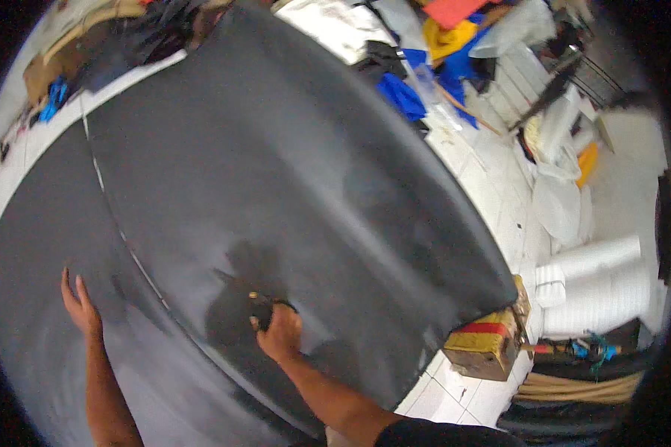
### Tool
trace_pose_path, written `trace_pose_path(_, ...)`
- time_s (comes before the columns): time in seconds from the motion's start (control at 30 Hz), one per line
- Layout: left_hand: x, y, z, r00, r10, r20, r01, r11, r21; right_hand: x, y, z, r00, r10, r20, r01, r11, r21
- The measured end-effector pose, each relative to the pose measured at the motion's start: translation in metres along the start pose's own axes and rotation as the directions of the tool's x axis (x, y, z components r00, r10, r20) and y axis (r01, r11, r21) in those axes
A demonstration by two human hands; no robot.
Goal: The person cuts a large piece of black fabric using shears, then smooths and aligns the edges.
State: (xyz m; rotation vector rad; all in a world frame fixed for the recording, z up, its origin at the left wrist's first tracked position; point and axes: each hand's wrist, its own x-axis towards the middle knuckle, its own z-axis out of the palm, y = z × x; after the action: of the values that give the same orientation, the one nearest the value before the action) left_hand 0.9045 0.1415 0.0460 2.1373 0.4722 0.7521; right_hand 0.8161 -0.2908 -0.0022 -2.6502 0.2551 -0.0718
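A large sheet of black, leather-like material (224,171) is spread over the white tiled floor. A narrow pale gap (145,273) runs through it in a long curve from the far left edge toward me. On the left part of the sheet is my left hand (82,304), fingers stretched and apart, holding nothing. To the right of the gap, my right hand (282,331) is closed round a small black tool (259,310) with brass-coloured spots. Its exact kind is too blurred to tell. A dark shadow falls on the sheet around that hand.
A yellowish box with red tape (481,345) stands at the sheet's right corner. Beyond it are white foam rolls (593,298) and stacked dark and tan material rolls (574,395). Blue cloth (402,95), a yellow piece (449,37) and plastic wrap lie far right.
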Motion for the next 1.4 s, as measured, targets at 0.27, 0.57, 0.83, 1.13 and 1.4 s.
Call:
trace_pose_path(0.27,-0.321,0.085,-0.165,0.556,-0.103,0.824,-0.412,0.828,0.381,-0.058,0.087,-0.093,0.998,-0.059,0.022,0.047,0.927,0.373)
trace_pose_path(0.57,-0.583,0.134,-0.341,0.565,-0.632,0.53,0.363,0.768,0.528,-0.341,0.353,-0.276,0.899,0.136,0.416,-0.167,0.985,0.037)
trace_pose_path(0.83,-0.673,0.107,-0.449,0.538,-0.84,-0.069,0.82,0.541,-0.185,-0.526,0.447,-0.262,0.747,0.648,0.15,-0.656,0.755,0.007)
trace_pose_path(1.13,-0.588,0.277,-0.375,0.955,-0.218,0.203,0.152,0.943,0.297,-0.485,0.436,-0.27,0.766,0.254,0.591,0.034,0.902,-0.431)
trace_pose_path(1.4,-0.618,0.336,-0.362,0.893,-0.105,0.438,-0.132,0.869,0.478,-0.334,0.265,-0.179,0.811,-0.472,0.345,0.456,0.88,0.132)
